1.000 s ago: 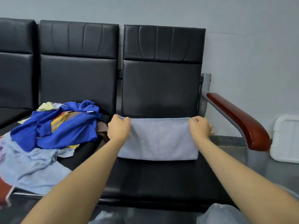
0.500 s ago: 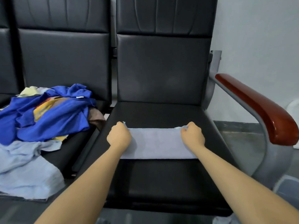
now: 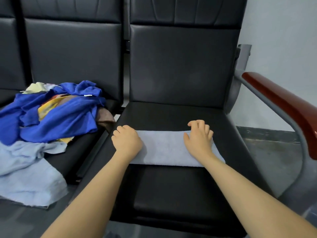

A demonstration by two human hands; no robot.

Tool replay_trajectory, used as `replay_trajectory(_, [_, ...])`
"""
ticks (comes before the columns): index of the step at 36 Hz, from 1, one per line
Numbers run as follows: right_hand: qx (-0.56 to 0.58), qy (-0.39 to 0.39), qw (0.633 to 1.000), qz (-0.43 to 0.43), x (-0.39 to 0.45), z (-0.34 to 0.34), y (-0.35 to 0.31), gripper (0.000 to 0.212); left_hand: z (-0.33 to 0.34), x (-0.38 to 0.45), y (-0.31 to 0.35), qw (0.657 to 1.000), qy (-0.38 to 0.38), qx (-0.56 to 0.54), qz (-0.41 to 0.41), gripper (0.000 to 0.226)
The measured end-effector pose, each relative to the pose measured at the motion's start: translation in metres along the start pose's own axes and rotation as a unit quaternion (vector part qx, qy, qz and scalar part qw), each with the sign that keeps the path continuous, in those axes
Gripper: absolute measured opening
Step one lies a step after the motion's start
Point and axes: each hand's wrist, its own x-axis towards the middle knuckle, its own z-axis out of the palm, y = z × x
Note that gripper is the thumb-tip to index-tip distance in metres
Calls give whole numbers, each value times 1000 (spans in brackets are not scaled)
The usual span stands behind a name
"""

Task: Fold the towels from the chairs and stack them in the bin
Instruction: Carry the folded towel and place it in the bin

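A grey-blue towel [image 3: 164, 148], folded into a long flat band, lies across the middle of the black seat [image 3: 171, 189] of the right chair. My left hand [image 3: 127, 140] sits on the band's left end, its fingers curled down over the far corner. At the right end my right hand [image 3: 199, 136] rests palm down on the cloth, fingers loosely bent at the far edge and thumb lying apart. No bin is in view.
A heap of loose towels [image 3: 56, 114], mostly deep blue with yellow and brown ones, fills the left chair. A pale blue towel [image 3: 25, 172] hangs over its front edge. A red-brown armrest [image 3: 283, 103] on a grey frame bounds the right chair.
The far edge that both hands held up has come down toward me, leaving the towel as a flat band on the seat. My right hand has loosened and now lies on it.
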Motion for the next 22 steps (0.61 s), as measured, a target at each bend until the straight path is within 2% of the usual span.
replay_trajectory(3, [13,-42,996,-71,-4,4,-6,30,-2,-7,-3,999,-18,21,-17,51])
replay_trajectory(6, [30,-103,982,-154,-6,6,-9,32,-5,-14,-5,999,-36,22,-25,48])
replay_trajectory(9, [54,-166,964,-201,-9,3,-9,35,-6,-19,-7,999,-36,15,-29,45])
replay_trajectory(15, [8,-254,942,-217,-17,-10,-7,53,-8,-24,-11,999,-27,28,-17,35])
replay_trajectory(19, [-4,-268,939,-215,-20,-12,-8,57,-7,-28,-11,999,11,26,18,24])
replay_trajectory(22, [-13,-266,940,-213,-21,-10,-10,58,-13,-28,-10,997,50,-12,56,27])
